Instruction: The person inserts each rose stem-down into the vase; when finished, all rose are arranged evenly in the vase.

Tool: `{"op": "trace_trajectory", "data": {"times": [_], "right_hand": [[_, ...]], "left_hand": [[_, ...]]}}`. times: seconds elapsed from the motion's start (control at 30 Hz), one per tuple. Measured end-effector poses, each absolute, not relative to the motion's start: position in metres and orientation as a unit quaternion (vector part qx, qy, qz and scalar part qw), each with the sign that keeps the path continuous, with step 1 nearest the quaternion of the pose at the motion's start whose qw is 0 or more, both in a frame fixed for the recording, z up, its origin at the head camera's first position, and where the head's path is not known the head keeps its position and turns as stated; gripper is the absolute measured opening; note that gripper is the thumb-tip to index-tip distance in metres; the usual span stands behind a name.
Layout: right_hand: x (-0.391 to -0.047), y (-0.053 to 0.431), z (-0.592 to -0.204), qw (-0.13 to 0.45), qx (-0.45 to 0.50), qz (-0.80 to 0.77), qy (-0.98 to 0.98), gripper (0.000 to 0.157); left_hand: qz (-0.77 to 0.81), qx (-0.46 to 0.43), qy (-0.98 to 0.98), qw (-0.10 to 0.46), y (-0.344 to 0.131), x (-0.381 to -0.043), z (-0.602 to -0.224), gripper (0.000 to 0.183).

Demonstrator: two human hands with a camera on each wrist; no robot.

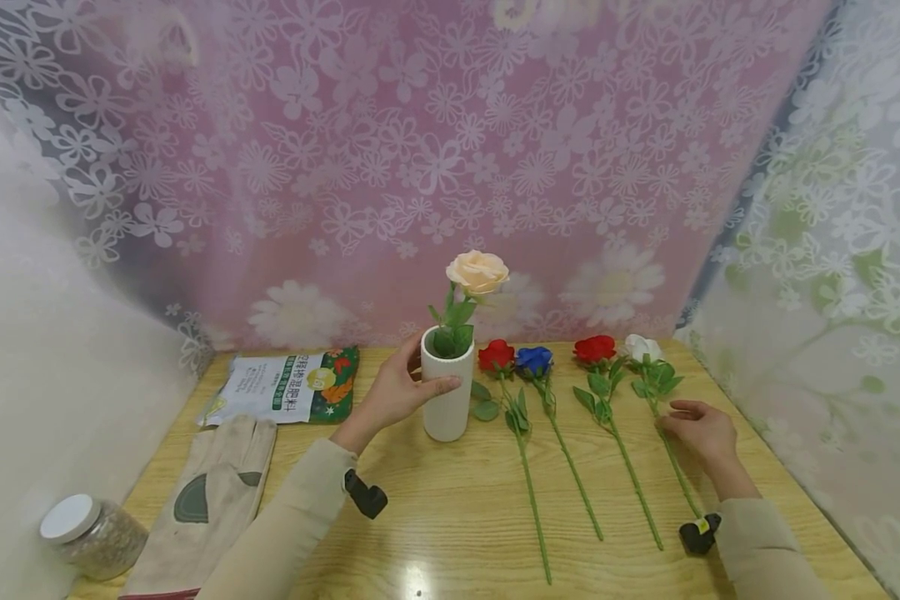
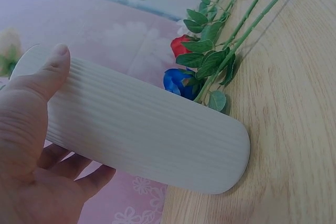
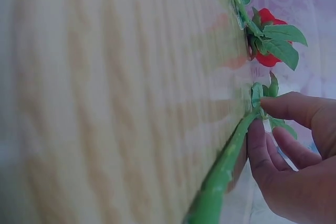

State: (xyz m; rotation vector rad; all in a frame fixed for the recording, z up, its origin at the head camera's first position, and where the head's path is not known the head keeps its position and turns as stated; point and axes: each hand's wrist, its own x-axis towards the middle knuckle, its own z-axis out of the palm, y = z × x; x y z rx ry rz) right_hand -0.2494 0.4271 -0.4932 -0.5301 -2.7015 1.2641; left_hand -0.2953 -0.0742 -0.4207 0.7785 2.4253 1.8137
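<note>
My left hand [image 1: 399, 390] grips a white ribbed vase [image 1: 447, 400] near its top, thumb across the front and fingers round the far side. The vase stands upright on the table, with a peach rose [image 1: 477, 273] in it. At the right, my right hand [image 1: 703, 433] pinches the stem of a white rose [image 1: 642, 347] just below its leaves. In the right wrist view, thumb and fingertips meet at that green stem [image 3: 223, 169]. The white rose lies on the table. Between the hands lie a red rose [image 1: 497, 355], a blue rose [image 1: 534, 361] and another red rose [image 1: 596, 347].
Left of the vase lies a printed packet [image 1: 281, 387] at the back. Work gloves [image 1: 213, 500] lie in front of it, and a jar with a white lid [image 1: 93, 533] stands at the left edge. Floral cloth [image 1: 420, 167] hangs behind the wooden table [image 1: 450, 517].
</note>
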Motion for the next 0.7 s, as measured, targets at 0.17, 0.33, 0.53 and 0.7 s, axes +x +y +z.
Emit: {"op": "trace_trajectory", "data": {"times": [0.17,0.33,0.53,0.7], "right_hand": [[-0.249,0.426,-0.491,0.057,-0.151,0.401,-0.902,0.053],[-0.250,0.428,-0.491,0.038,-0.150,0.423,-0.893,0.053],[-0.252,0.433,-0.490,0.014,-0.152,0.480,-0.864,0.059],[-0.255,0.428,-0.476,-0.001,-0.121,0.545,-0.830,0.062]], "left_hand": [[0.580,0.252,0.775,0.005,-0.074,-0.295,-0.420,0.084],[0.578,0.251,0.777,0.006,-0.073,-0.296,-0.420,0.084],[0.578,0.249,0.777,0.012,-0.074,-0.296,-0.421,0.084],[0.579,0.252,0.775,0.011,-0.075,-0.296,-0.420,0.085]]}}
